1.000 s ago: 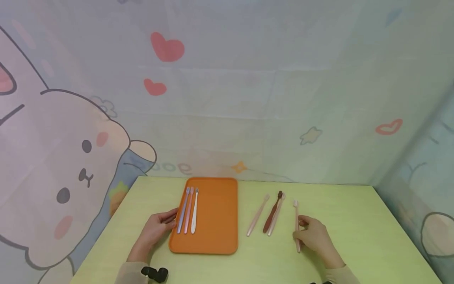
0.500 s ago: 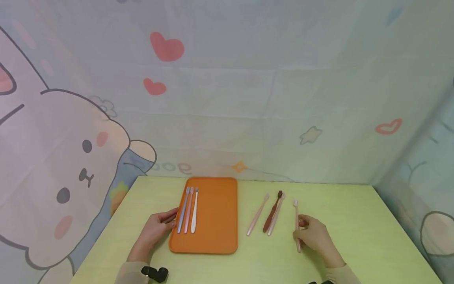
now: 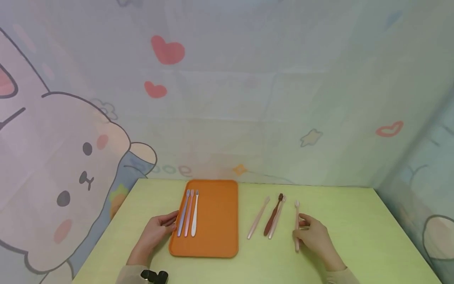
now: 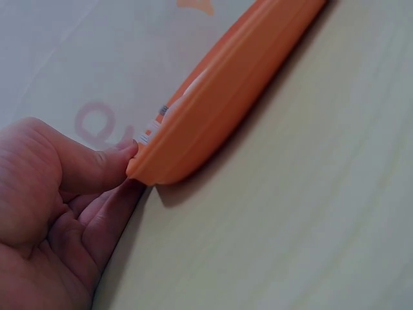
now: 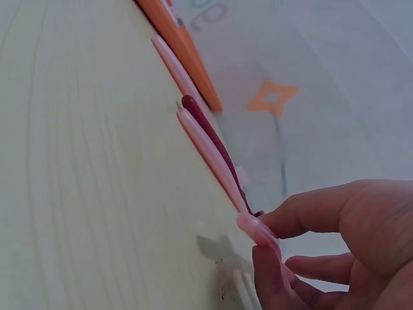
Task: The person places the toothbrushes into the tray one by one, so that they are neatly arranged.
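Note:
In the head view, my left hand (image 3: 156, 232) holds the left edge of an orange tray (image 3: 216, 221); the left wrist view shows the thumb on its rim and fingers lower down. On the tray's left side lie a blue toothbrush (image 3: 183, 213), a pink toothbrush (image 3: 189, 213) and a white toothbrush (image 3: 194, 215), heads away from me. My right hand (image 3: 313, 233) pinches a pale pink toothbrush (image 3: 297, 217) between thumb and fingers, its head pointing away. Part of its handle is hidden by the thumb.
Right of the tray, a pale pink toothbrush (image 3: 258, 219) lies slanted. Beside it a brown toothbrush (image 3: 271, 221) lies close against another pale pink toothbrush (image 3: 276, 221). All are on the light yellow-green table (image 3: 358, 228), with a patterned cloth (image 3: 227, 118) behind it.
The toothbrush in my right hand has turned slightly and looks a little raised. My left hand stays at the tray. The head view has shifted slightly.

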A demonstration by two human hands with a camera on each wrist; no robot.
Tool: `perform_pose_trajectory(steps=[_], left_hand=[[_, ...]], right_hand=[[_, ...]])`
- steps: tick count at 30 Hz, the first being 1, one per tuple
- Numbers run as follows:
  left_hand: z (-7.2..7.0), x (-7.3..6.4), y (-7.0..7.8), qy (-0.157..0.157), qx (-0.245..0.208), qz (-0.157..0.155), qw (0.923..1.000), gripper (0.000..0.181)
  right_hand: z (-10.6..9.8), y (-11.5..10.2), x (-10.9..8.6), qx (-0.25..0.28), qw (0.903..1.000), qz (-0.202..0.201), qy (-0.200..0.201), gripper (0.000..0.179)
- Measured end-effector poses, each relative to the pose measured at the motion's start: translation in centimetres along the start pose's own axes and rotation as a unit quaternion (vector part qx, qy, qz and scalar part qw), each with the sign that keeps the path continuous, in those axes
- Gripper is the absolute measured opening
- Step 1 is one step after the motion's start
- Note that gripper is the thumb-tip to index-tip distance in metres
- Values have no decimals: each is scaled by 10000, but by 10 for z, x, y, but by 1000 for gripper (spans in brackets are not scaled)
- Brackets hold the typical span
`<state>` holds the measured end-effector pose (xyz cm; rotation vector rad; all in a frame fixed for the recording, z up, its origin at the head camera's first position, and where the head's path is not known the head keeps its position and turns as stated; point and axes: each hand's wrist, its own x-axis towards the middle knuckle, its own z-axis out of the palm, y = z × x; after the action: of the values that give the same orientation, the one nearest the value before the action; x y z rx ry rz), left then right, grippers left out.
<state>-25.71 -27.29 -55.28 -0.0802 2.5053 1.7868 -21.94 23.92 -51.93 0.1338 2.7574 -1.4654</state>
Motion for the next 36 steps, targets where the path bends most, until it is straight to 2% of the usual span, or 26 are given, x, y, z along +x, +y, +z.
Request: perform_pose_trajectory(steps=[8,16,21,28,32,36], left_hand=[[3,-1,5,139,272,-26,9995,50],[5,-2,3,90,134,-61,9999,52],[5,0,2,91,195,36,9998,51],[12,2,6,4,124,180,9998,50],[18,3,9,-38,95,264,9996,49],[21,3,8,-20,94,203,9997,50]], right_hand=[[3,-17,-2,453,9989,-81,53,74],[9,-26,0,731,9969,-291,26,73],[20,-32,3,1229,9919,-308,-69,71],[53,-59,11,1908,9798,-485,-340,65],[81,-78,14,2188,9722,-629,-555,65],[113,-90,15,2382,9645,-722,-876,65]])
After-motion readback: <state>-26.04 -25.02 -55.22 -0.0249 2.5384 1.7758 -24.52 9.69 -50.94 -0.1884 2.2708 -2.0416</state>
